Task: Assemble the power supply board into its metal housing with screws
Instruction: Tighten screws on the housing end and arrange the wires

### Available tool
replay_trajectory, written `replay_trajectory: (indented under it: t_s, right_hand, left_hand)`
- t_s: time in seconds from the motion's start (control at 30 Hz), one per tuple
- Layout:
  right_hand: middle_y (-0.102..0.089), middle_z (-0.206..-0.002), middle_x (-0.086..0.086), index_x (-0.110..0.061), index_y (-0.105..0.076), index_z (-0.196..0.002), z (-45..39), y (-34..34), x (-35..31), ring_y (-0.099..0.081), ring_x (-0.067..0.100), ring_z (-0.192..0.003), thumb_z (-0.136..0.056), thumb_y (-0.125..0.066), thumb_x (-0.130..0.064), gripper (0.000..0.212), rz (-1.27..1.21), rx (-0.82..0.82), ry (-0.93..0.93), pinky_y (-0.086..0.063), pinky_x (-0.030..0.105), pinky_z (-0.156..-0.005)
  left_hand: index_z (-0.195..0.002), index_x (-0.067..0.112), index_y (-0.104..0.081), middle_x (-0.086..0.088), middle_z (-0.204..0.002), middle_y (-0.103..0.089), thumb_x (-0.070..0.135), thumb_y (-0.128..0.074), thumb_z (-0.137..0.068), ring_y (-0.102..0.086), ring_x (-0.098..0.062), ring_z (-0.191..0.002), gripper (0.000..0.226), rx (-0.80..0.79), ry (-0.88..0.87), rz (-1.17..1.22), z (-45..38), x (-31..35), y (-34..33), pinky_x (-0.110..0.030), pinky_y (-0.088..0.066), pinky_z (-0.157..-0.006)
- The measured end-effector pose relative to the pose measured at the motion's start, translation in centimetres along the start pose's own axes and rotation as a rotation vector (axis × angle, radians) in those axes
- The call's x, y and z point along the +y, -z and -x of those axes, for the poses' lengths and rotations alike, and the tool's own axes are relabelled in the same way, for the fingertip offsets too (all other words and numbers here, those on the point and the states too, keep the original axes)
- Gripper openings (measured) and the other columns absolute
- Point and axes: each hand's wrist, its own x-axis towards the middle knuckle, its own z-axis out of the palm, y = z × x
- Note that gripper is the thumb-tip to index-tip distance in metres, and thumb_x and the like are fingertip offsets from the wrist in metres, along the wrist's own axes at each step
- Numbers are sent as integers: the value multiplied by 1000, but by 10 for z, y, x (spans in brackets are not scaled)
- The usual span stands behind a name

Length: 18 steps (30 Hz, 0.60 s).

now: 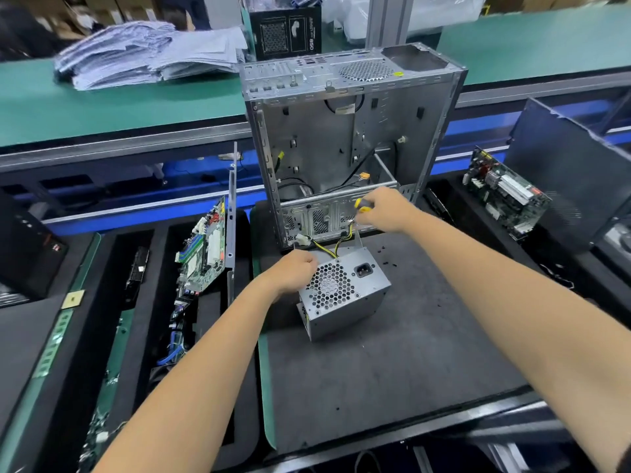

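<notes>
A grey metal power supply box (345, 291) with a honeycomb fan grille and a black socket stands tilted on the dark foam mat (392, 363). My left hand (293, 269) grips its upper left edge. Yellow and black wires (336, 244) run from the box up toward my right hand (384, 211), which is closed on a yellow-handled screwdriver (361, 205) and touches the wires. Behind stands the open metal computer case (345, 145), its side off. Small black screws (384, 256) lie on the mat to the right of the box.
A motherboard (205, 247) leans in a foam slot at the left. Another circuit board (502, 191) stands at the right beside a dark panel (566, 165). A green conveyor (102, 107) behind carries stacked papers (143, 52) and a black box (286, 30).
</notes>
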Motion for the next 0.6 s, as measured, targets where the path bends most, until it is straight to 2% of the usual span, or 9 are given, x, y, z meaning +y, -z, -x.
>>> replay_trajectory:
  t_s: [0.17, 0.2, 0.23, 0.27, 0.3, 0.47, 0.53, 0.57, 0.6]
  right_hand:
    - [-40, -56, -3, -13, -34, -55, -2, 2, 41, -39, 22, -59, -84, -60, -12, 38, 120, 18, -193, -28, 26, -48]
    - [-41, -57, 1, -12, -35, -56, -3, -1, 47, -41, 24, -61, -83, -59, -11, 37, 141, 2, -219, -28, 26, -48]
    - [-43, -58, 3, -12, -36, -57, -3, -5, 53, -43, 24, -63, -84, -58, -11, 35, 166, -17, -241, -29, 26, -49]
    - [-45, -60, 5, -11, -37, -58, -4, -8, 58, -45, 25, -64, -85, -57, -12, 33, 186, -39, -257, -31, 26, -51]
    - [-48, -63, 8, -10, -40, -60, -5, -12, 62, -46, 26, -65, -87, -56, -13, 32, 200, -63, -268, -33, 27, -54]
    - [-43, -59, 7, -10, -37, -58, -15, -28, 80, -41, 24, -58, -91, -53, -13, 37, 230, -144, -298, -31, 27, -50]
    - [-39, -58, 7, -11, -33, -56, -20, -32, 84, -38, 24, -59, -92, -51, -13, 40, 233, -172, -300, -29, 29, -50]
    - [-38, -58, 7, -11, -32, -57, -23, -34, 86, -38, 24, -61, -93, -50, -13, 40, 235, -186, -299, -30, 29, -53]
    - [-38, -58, 7, -11, -32, -57, -25, -37, 87, -38, 25, -63, -93, -50, -12, 40, 232, -200, -298, -30, 29, -57]
  left_hand:
    - [-89, 4, -62, -7, -90, -54, 1, -37, -92, -48, -20, -83, 25, -60, 11, -162, -12, 16, 0, -31, -37, -72]
    - [-85, 5, -60, -6, -87, -53, 7, -39, -96, -47, -20, -80, 24, -69, 16, -178, -14, 16, 0, -30, -37, -71]
    - [-78, 19, -37, -5, -80, -51, 16, -41, -99, -45, -19, -73, 21, -77, -2, -184, -15, 16, 1, -29, -35, -65]
    - [-98, -6, -52, -3, -72, -46, 26, -42, -100, -40, -17, -66, 34, -94, -9, -182, -17, 14, 1, -29, -31, -59]
    - [-66, 13, -46, -1, -69, -40, 36, -41, -101, -36, -17, -64, 42, -113, -30, -207, -18, 12, 1, -29, -27, -56]
    - [-87, 32, -47, 8, -90, -42, 64, -21, -94, -38, -1, -73, 41, -208, 20, -286, -28, 3, 1, -16, -26, -64]
    - [-119, 29, -58, 5, -123, -55, 68, -16, -92, -53, -10, -111, 63, -242, 36, -304, -30, -2, 3, -26, -36, -92]
    - [-135, 23, -51, -1, -141, -48, 67, -17, -93, -46, -17, -128, 70, -230, 60, -298, -31, -4, 3, -30, -32, -102]
    - [-137, 22, -50, -2, -142, -47, 69, -18, -92, -44, -17, -130, 72, -221, 83, -279, -31, -5, 4, -30, -31, -102]
